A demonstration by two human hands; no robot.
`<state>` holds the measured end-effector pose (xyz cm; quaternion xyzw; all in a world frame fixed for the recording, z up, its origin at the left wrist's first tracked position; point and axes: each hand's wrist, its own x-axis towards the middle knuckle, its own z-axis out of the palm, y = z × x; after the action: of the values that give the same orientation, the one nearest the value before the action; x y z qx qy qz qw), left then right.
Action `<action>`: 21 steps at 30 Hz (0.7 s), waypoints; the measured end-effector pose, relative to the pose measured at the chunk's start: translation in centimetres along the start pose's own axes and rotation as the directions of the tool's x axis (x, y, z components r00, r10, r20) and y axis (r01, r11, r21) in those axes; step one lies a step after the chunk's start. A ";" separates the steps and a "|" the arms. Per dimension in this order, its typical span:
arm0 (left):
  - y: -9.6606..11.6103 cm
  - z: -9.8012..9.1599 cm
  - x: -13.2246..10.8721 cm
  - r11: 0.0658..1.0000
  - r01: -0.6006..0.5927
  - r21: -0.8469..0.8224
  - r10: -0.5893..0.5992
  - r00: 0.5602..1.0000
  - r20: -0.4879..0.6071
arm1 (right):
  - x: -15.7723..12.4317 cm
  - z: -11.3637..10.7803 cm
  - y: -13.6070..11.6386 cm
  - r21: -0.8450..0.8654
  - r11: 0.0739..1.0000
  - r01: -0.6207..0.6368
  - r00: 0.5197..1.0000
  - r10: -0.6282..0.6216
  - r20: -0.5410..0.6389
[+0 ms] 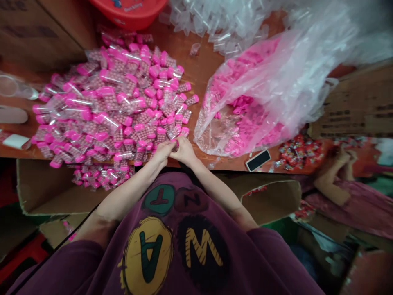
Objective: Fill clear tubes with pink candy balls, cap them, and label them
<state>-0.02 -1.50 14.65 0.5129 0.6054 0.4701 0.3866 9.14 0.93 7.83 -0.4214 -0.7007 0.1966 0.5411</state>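
My left hand [165,152] and my right hand [184,151] meet at the table's front edge, fingers closed and fingertips touching. A bit of pink shows between them, seemingly a small pink-capped bottle mostly hidden by the fingers. Just beyond and to the left spreads a large heap of small clear bottles [107,102] with pink caps, filled with pink beads. Right of my hands lies a clear plastic bag [211,135], its mouth open, with many loose pink caps [245,123] inside.
Clear empty bottles [221,24] are piled at the back, near a red basin [132,12]. A phone-like dark object [258,160] lies on the table edge. Below stand cardboard boxes [49,192], the left one holding more bottles. Another person's arm [333,180] is at far right, beside red-wrapped pieces [301,151].
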 end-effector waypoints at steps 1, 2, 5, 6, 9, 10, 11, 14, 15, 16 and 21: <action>-0.2 0.2 0.3 0.999 -0.005 0.036 0.005 1.000 0.001 | -0.2 0.4 0.2 0.025 0.999 -0.046 0.999 0.046 0.011; -0.3 0.4 0.5 0.997 -0.019 0.075 0.019 1.000 0.005 | -0.4 0.7 0.4 0.049 0.996 -0.079 0.997 0.078 0.019; 0.5 0.7 1.5 0.977 -0.115 0.180 0.108 0.993 0.048 | -1.0 0.8 0.9 0.127 0.990 -0.064 0.998 0.065 -0.005; 1.2 0.5 1.9 0.961 -0.171 0.216 0.162 0.985 0.062 | -1.1 0.5 1.1 0.158 0.987 -0.023 0.999 0.029 -0.032; 4.1 -1.1 4.1 0.747 -0.470 0.471 0.502 0.863 0.065 | -1.9 -0.9 2.6 0.250 0.964 0.094 0.989 -0.062 -0.132; 5.1 -2.0 5.0 0.580 -0.554 0.597 0.645 0.760 0.080 | -2.2 -1.5 3.5 0.277 0.955 0.104 0.985 -0.061 -0.162; 6.2 -2.8 5.8 0.406 -0.593 0.695 0.752 0.649 0.115 | -2.7 -2.1 4.6 0.303 0.949 0.091 0.981 -0.032 -0.194; 8.1 -4.4 7.4 0.045 -0.571 0.820 0.922 0.340 0.186 | -4.5 -3.8 8.8 0.416 0.908 -0.050 0.924 0.200 -0.326; 8.1 -4.2 7.5 -0.014 -0.562 0.827 0.949 0.253 0.188 | -5.2 -4.2 10.4 0.464 0.879 -0.109 0.880 0.302 -0.366; 7.8 -3.5 7.3 -0.050 -0.569 0.821 0.966 0.182 0.185 | -5.9 -4.7 12.0 0.508 0.846 -0.164 0.828 0.398 -0.396; 1.5 5.9 5.8 -0.005 -0.847 0.531 0.819 0.302 0.489 | -8.9 -6.4 19.5 0.571 0.734 -0.368 0.603 0.655 -0.455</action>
<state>4.97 5.27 14.61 0.8794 0.3011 0.3132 -0.1947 22.90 3.71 -9.52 -0.5218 -0.2618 0.3399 0.7373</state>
